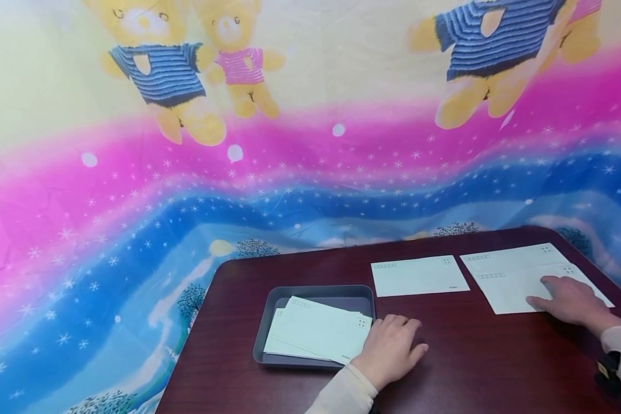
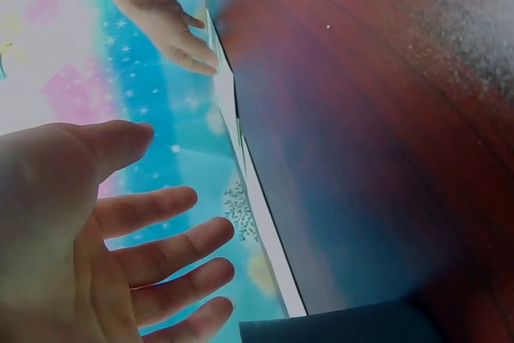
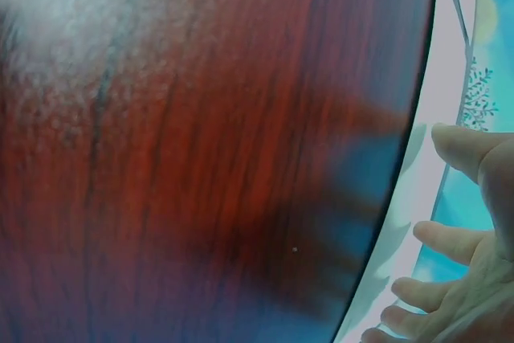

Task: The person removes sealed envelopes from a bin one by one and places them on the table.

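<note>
My left hand (image 1: 390,349) hovers by the right edge of a grey tray (image 1: 263,330), its fingers spread and loose in the left wrist view. In that tray several white envelopes (image 1: 323,328) lie fanned, overlapping the right rim. My right hand (image 1: 574,299), fingers apart, is over the nearer of two overlapping envelopes (image 1: 514,293) at the table's right. The right wrist view shows the fingertips (image 3: 426,234) close above the white paper. Neither hand holds anything. Another single envelope (image 1: 419,277) lies flat between the tray and the overlapping pair.
The dark red wooden table (image 1: 476,368) is glossy and has rounded far corners. Behind it hangs a printed cloth (image 1: 310,144) with teddy bears, snowflakes and pink and blue bands, close to the table's far edge.
</note>
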Action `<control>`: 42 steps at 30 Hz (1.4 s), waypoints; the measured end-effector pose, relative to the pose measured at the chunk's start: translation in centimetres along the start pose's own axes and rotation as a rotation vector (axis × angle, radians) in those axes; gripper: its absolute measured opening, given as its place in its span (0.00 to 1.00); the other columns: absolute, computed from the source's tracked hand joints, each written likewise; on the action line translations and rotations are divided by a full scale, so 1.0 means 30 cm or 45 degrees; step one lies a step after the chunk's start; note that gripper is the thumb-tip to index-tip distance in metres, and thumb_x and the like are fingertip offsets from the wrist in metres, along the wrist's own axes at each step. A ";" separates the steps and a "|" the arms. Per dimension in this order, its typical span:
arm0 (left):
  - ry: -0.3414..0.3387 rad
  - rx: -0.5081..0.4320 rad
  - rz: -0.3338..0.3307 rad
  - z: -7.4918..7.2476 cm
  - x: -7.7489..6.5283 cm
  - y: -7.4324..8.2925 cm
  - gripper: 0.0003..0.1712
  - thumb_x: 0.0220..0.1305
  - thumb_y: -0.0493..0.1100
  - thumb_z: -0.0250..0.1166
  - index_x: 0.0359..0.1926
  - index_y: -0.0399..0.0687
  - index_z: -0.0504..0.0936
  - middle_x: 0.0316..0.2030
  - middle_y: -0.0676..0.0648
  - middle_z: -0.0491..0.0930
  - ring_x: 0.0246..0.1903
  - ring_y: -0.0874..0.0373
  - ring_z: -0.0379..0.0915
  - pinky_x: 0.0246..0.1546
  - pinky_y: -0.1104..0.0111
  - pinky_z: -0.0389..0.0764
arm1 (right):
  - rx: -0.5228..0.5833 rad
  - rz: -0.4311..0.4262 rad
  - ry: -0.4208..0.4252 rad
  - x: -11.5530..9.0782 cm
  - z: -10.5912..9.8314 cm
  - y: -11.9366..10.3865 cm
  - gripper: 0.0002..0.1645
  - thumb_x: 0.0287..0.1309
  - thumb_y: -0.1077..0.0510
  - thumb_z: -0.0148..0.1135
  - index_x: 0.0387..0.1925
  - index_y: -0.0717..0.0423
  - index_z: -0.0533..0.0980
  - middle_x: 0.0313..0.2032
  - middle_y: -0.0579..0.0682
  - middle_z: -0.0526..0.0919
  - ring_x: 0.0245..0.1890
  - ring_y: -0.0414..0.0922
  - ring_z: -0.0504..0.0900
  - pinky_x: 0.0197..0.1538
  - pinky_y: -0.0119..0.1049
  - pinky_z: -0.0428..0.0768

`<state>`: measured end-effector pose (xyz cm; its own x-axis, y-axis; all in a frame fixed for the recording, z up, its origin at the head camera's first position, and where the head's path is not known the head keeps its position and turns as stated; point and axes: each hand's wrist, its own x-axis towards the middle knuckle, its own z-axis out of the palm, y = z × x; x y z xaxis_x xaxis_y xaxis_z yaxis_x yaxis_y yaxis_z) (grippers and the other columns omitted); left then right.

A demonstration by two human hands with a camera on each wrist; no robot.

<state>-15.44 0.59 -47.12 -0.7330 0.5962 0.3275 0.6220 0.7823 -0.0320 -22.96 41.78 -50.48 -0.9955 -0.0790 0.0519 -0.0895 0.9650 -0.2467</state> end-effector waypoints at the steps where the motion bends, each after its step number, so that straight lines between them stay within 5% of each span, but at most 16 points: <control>1: 0.005 0.001 0.001 0.000 -0.002 -0.002 0.20 0.62 0.62 0.54 0.50 0.62 0.78 0.42 0.60 0.80 0.42 0.65 0.72 0.38 0.70 0.71 | 0.000 0.014 0.001 0.000 -0.003 -0.006 0.53 0.51 0.32 0.58 0.52 0.82 0.65 0.48 0.81 0.67 0.46 0.74 0.65 0.47 0.68 0.65; 12: 0.012 -0.008 0.007 -0.021 -0.010 -0.021 0.21 0.63 0.62 0.54 0.50 0.62 0.79 0.41 0.60 0.80 0.43 0.64 0.73 0.36 0.72 0.70 | 0.042 0.068 0.057 -0.009 -0.023 -0.096 0.54 0.48 0.28 0.57 0.53 0.75 0.68 0.50 0.80 0.66 0.49 0.74 0.63 0.43 0.69 0.66; 24: 0.004 -0.018 -0.033 -0.033 -0.023 -0.055 0.21 0.63 0.61 0.54 0.51 0.60 0.79 0.43 0.58 0.81 0.45 0.63 0.74 0.40 0.68 0.73 | 0.086 -0.047 0.161 -0.001 -0.025 -0.238 0.47 0.50 0.33 0.59 0.52 0.73 0.72 0.50 0.77 0.71 0.49 0.72 0.65 0.46 0.69 0.66; 33: -0.004 -0.027 -0.070 -0.045 -0.032 -0.082 0.22 0.64 0.61 0.52 0.52 0.60 0.78 0.44 0.58 0.80 0.47 0.62 0.73 0.43 0.68 0.74 | 0.145 -0.062 0.060 -0.015 -0.033 -0.316 0.52 0.51 0.27 0.53 0.55 0.71 0.70 0.50 0.75 0.74 0.45 0.69 0.73 0.39 0.63 0.73; 42: -0.014 -0.057 -0.118 -0.054 -0.047 -0.117 0.22 0.65 0.60 0.53 0.53 0.58 0.78 0.46 0.56 0.80 0.48 0.60 0.74 0.46 0.67 0.74 | 0.181 -0.126 0.094 -0.039 -0.042 -0.403 0.53 0.50 0.24 0.50 0.54 0.69 0.72 0.50 0.71 0.76 0.45 0.65 0.76 0.40 0.61 0.75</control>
<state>-16.16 -3.30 -45.95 -0.7908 0.5236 0.3170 0.5627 0.8257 0.0401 -20.68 30.52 -46.34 -0.9771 -0.1485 0.1522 -0.1958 0.9078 -0.3709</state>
